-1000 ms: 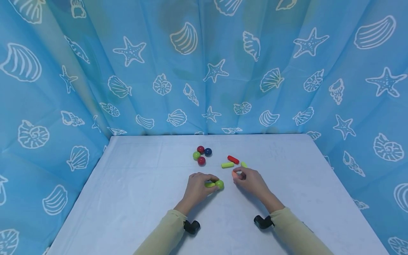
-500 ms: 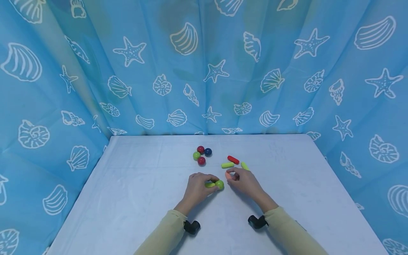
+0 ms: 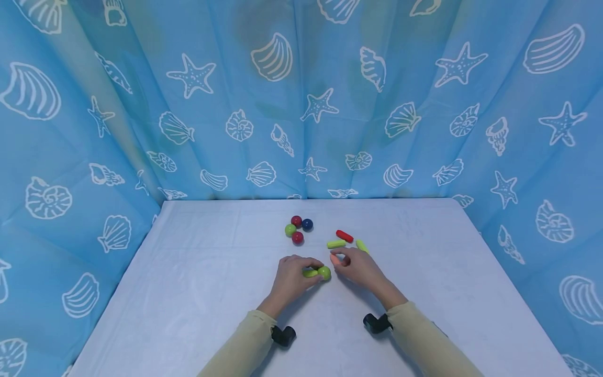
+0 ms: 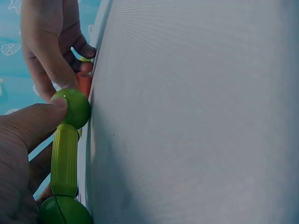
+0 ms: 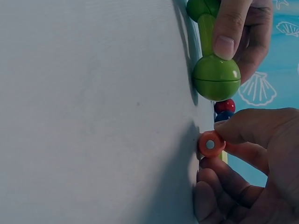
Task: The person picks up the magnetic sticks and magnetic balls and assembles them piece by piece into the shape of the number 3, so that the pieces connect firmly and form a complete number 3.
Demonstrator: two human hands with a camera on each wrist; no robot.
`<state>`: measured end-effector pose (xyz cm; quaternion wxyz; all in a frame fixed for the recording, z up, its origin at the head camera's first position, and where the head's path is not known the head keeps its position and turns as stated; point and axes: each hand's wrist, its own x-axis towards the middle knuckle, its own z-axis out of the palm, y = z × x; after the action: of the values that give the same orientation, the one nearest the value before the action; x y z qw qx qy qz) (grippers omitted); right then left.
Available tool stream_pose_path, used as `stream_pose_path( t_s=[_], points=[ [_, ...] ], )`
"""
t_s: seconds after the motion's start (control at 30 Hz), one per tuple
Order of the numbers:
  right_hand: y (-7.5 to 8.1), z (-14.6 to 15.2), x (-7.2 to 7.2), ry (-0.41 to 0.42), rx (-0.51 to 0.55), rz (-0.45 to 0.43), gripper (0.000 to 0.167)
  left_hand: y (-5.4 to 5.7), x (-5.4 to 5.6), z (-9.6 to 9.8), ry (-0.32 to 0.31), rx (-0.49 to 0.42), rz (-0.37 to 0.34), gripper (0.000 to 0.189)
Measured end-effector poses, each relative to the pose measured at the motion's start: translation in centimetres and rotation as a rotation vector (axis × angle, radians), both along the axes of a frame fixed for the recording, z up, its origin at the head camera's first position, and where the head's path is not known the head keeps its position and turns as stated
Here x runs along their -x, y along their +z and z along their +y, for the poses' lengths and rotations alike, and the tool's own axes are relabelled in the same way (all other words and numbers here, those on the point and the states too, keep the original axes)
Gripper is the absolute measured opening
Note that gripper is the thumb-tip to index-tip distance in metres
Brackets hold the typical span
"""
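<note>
My left hand (image 3: 293, 275) grips a piece made of a light green ribbed rod (image 4: 64, 161) with a green ball (image 4: 74, 108) at one end and another green ball (image 4: 66, 211) at the other. Its thumb lies on the ball nearer the right hand. My right hand (image 3: 360, 267) pinches a short orange rod (image 5: 211, 143) between thumb and fingers. A grey dot shows in the middle of the orange rod's end face. That rod is close to the green ball, with a small gap between them in the right wrist view.
Beyond the hands lie a red rod (image 3: 345, 236) and two light green rods, one flat on the left (image 3: 336, 244) and one slanted (image 3: 361, 246). Left of them cluster a dark blue ball (image 3: 308, 224), a green ball (image 3: 290, 230) and two red balls (image 3: 298, 237). A shell-print curtain (image 3: 292, 104) surrounds the white table (image 3: 198, 283).
My right hand has moved left with the orange rod, bringing it nearer the green ball. The left hand and its piece have stayed in place.
</note>
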<state>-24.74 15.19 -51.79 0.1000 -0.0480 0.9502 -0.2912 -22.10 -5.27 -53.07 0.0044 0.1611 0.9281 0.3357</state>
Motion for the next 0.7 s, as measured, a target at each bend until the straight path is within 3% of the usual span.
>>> stream_pose_path(
  t_s=[0.33,0.7],
  points=[
    [0.36,-0.2,0.16,0.02,-0.022,-0.021,0.042,0.04,-0.02,-0.04,-0.006,-0.011,0.001,0.029],
    [0.42,-0.1,0.03,0.007,0.025,-0.022,0.043,0.11,0.03,-0.03,-0.008,-0.008,0.001,0.029]
  ],
)
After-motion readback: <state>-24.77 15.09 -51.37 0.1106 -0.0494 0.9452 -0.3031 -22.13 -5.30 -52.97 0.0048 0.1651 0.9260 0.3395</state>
